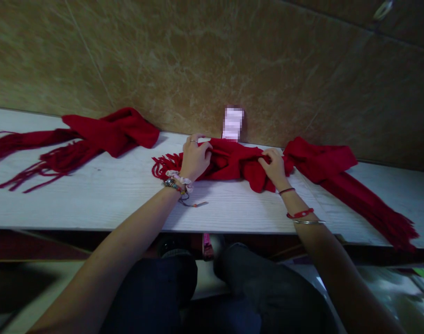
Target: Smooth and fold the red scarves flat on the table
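Observation:
A bunched red fringed scarf [232,163] lies in the middle of a white table [128,199]. My left hand [195,158] is closed on the scarf's left part, just right of its fringe [165,164]. My right hand [275,168] pinches the cloth on the right side. Both wrists wear bracelets.
A second red scarf [97,137] with long tassels lies at the table's left. A third red scarf [340,178] runs off to the right, its fringe near the front edge. A small blurred pink object [232,123] stands against the brown marbled wall [212,60]. My knees show below the table.

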The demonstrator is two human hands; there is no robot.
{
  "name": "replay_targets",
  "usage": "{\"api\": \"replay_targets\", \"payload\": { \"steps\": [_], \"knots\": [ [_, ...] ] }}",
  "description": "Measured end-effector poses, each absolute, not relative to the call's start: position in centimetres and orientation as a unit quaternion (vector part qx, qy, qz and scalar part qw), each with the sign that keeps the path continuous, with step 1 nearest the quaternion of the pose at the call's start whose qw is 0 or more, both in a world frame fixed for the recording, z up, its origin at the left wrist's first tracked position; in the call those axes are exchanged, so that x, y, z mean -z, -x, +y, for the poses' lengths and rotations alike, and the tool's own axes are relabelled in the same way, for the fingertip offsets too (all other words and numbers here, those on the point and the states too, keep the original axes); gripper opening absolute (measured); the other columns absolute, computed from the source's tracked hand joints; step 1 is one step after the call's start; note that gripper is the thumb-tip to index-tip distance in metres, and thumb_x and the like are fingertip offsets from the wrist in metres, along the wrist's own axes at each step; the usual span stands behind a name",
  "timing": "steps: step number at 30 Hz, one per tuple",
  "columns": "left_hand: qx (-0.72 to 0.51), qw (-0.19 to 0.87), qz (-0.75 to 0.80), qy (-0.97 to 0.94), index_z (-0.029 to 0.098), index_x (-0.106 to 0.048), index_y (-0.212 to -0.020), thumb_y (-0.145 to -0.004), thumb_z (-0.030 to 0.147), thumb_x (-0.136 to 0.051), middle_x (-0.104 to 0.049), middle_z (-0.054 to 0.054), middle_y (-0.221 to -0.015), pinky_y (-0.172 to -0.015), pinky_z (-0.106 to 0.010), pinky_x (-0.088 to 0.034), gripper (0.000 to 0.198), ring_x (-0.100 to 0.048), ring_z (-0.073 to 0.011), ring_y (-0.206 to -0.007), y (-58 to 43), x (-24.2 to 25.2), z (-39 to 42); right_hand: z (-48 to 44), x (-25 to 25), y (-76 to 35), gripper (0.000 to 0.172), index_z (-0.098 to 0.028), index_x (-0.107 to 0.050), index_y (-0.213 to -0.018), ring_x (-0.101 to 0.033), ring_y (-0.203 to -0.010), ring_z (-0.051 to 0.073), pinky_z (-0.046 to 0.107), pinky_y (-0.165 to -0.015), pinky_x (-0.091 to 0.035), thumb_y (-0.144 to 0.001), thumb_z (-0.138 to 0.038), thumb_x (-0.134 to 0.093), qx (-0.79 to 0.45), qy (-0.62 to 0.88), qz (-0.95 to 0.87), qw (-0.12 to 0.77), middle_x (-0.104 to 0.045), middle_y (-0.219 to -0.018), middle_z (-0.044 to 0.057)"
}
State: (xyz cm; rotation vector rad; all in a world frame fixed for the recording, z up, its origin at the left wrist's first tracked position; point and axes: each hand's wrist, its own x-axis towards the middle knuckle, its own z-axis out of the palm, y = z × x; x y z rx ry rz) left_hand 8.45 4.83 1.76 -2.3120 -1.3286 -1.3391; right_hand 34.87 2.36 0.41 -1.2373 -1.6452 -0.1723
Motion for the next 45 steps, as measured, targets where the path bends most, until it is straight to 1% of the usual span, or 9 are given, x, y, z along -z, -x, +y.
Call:
{"api": "replay_targets", "payload": {
  "steps": [6, 8, 10, 13, 17, 20, 22, 30, 45],
  "knots": [
    [0.485, 0.062, -0.476, 0.731, 0.019, -0.059, -0.081, -0.072, 0.012, -0.054, -0.047, -0.009, -0.114, -0.09, -0.049, -0.04, 0.012, -0.044, -0.0288, -0.108, -8.3, -1.5, 5.4, 3.0, -0.4, -35.3, 0.007, -0.021, -0.048, -0.063, -0.049, -0.07, 0.019, 0.038, -0.071, -0.044, -0.069, -0.022, -0.053, 0.063, 0.578, -0.591, 0.558, -0.05, -0.069, 0.001],
    [0.478, 0.072, -0.422, 0.767, 0.02, -0.058, -0.091, -0.071, 0.008, -0.051, -0.044, -0.009, -0.119, -0.095, -0.047, -0.037, 0.024, -0.041, -0.0268, -0.113, -8.4, -1.9, 4.8, 2.7, -0.7, -35.3, 0.003, -0.021, -0.052, -0.071, -0.05, -0.074, 0.019, 0.039, -0.073, -0.044, -0.072, -0.021, -0.049, 0.088, 0.572, -0.577, 0.576, -0.051, -0.075, 0.003],
    [0.447, 0.07, -0.338, 0.825, 0.02, -0.055, -0.102, -0.07, 0.008, -0.051, -0.041, -0.008, -0.124, -0.099, -0.044, -0.034, 0.035, -0.037, -0.0249, -0.118, -8.6, -2.4, 4.1, 1.8, -1.1, -34.8, 0.014, -0.02, -0.056, -0.085, -0.051, -0.085, 0.021, 0.04, -0.078, -0.044, -0.076, -0.022, -0.046, 0.131, 0.527, -0.611, 0.576, -0.051, -0.087, 0.006],
    [0.365, 0.055, -0.229, 0.901, 0.021, -0.056, -0.103, -0.069, 0.013, -0.054, -0.04, -0.008, -0.126, -0.101, -0.044, -0.031, 0.035, -0.036, -0.0243, -0.119, -8.6, -3.1, 3.4, 0.2, -1.9, -33.6, 0.025, -0.024, -0.056, -0.104, -0.047, -0.102, 0.023, 0.044, -0.089, -0.039, -0.081, -0.028, -0.047, 0.181, 0.433, -0.732, 0.494, -0.048, -0.106, 0.008],
    [0.322, 0.046, -0.197, 0.925, 0.021, -0.06, -0.099, -0.074, 0.028, -0.057, -0.043, -0.008, -0.125, -0.101, -0.047, -0.029, 0.027, -0.035, -0.026, -0.12, -8.3, -3.3, 3.2, -0.9, -2.3, -32.0, 0.023, -0.026, -0.061, -0.097, -0.042, -0.111, 0.027, 0.05, -0.096, -0.032, -0.075, -0.035, -0.059, 0.19, 0.368, -0.842, 0.346, -0.047, -0.117, 0.006],
    [0.327, 0.054, -0.201, 0.922, 0.022, -0.062, -0.096, -0.076, 0.04, -0.06, -0.044, -0.008, -0.124, -0.1, -0.046, -0.03, 0.028, -0.036, -0.0255, -0.119, -8.3, -3.0, 3.4, -0.8, -2.2, -31.7, 0.008, -0.024, -0.062, -0.081, -0.044, -0.109, 0.026, 0.051, -0.095, -0.032, -0.074, -0.028, -0.061, 0.169, 0.381, -0.839, 0.348, -0.051, -0.112, 0.005],
    [0.346, 0.068, -0.22, 0.91, 0.021, -0.064, -0.088, -0.08, 0.035, -0.056, -0.049, -0.007, -0.12, -0.099, -0.043, -0.032, 0.018, -0.039, -0.0233, -0.116, -8.3, -2.8, 3.6, -0.5, -2.2, -31.8, 0.001, -0.023, -0.059, -0.073, -0.047, -0.104, 0.025, 0.049, -0.091, -0.037, -0.073, -0.023, -0.059, 0.139, 0.404, -0.817, 0.387, -0.053, -0.105, 0.006],
    [0.447, 0.093, -0.368, 0.81, 0.02, -0.063, -0.081, -0.083, 0.025, -0.053, -0.052, -0.006, -0.116, -0.095, -0.046, -0.034, 0.012, -0.042, -0.0245, -0.112, -8.6, -2.8, 3.9, 2.1, -1.0, -34.3, 0.012, -0.022, -0.044, -0.059, -0.049, -0.07, 0.017, 0.036, -0.071, -0.044, -0.069, -0.018, -0.049, 0.117, 0.545, -0.611, 0.563, -0.049, -0.07, 0.001],
    [0.44, 0.09, -0.368, 0.814, 0.018, -0.061, -0.08, -0.082, 0.023, -0.052, -0.051, -0.008, -0.114, -0.093, -0.044, -0.037, 0.01, -0.044, -0.0243, -0.11, -8.9, -2.5, 3.8, 2.4, -0.5, -35.0, 0.011, -0.022, -0.048, -0.061, -0.049, -0.07, 0.017, 0.035, -0.071, -0.041, -0.069, -0.023, -0.055, 0.054, 0.563, -0.613, 0.551, -0.049, -0.071, 0.0]
  ]
}}
